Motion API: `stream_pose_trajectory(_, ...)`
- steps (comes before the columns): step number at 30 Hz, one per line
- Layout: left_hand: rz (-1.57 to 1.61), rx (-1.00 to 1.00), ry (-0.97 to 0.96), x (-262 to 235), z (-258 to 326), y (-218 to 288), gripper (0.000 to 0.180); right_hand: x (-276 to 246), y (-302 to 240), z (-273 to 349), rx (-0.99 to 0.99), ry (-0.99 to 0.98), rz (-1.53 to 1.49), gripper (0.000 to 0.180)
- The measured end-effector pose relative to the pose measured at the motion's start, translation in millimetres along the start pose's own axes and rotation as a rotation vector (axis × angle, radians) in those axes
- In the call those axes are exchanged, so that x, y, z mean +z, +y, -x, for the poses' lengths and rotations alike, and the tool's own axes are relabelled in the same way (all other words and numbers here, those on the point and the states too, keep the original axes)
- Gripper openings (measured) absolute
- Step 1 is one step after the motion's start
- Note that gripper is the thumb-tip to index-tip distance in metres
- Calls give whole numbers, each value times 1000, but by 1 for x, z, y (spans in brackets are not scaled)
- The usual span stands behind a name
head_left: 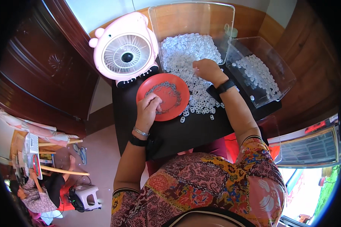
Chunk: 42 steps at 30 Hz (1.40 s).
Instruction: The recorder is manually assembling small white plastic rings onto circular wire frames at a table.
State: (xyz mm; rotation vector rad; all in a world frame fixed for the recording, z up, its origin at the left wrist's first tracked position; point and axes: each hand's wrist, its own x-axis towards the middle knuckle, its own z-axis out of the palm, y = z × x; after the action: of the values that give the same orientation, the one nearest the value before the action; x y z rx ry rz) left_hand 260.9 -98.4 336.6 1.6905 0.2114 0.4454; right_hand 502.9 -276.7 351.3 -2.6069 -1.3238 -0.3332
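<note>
While her left hand (pixel 149 105) pinches small metal bits on the red plate (pixel 180 99), her right hand (pixel 205 69), fingers curled together, digs among white rings (pixel 185 51); best lift one ring cleanly

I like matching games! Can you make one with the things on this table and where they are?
Things:
1. pink fan
2. red plate
3. left hand
4. right hand

Places:
A. on the pile of white rings
B. on the plate's near edge
C. at the table's far left corner
D. between the fan and the rings

Pairs: 1-C, 2-D, 3-B, 4-A
</note>
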Motion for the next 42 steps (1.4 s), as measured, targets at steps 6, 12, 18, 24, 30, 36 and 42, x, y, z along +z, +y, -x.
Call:
stream_pose_trajectory(6,2,-13,-11,1,0,3,18,2,0,3,-52,26,-173,17)
stream_pose_trajectory(12,3,-20,-18,1,1,2,19,-1,-2,7,-56,44,-144,17)
stream_pose_trajectory(18,-2,-5,-16,2,1,2,19,-4,-9,14,-181,80,-91,14)
stream_pose_trajectory(24,-5,-12,-14,2,-1,3,19,9,-28,8,-227,-81,-58,14)
stream_pose_trajectory(30,4,-20,-14,2,0,2,18,4,-21,12,-207,25,-145,14)
stream_pose_trajectory(36,14,-25,-13,2,-1,1,18,1,-16,12,-170,57,-104,13)
stream_pose_trajectory(42,21,-44,-8,1,-2,-4,18,-4,-15,11,-195,106,-129,13)
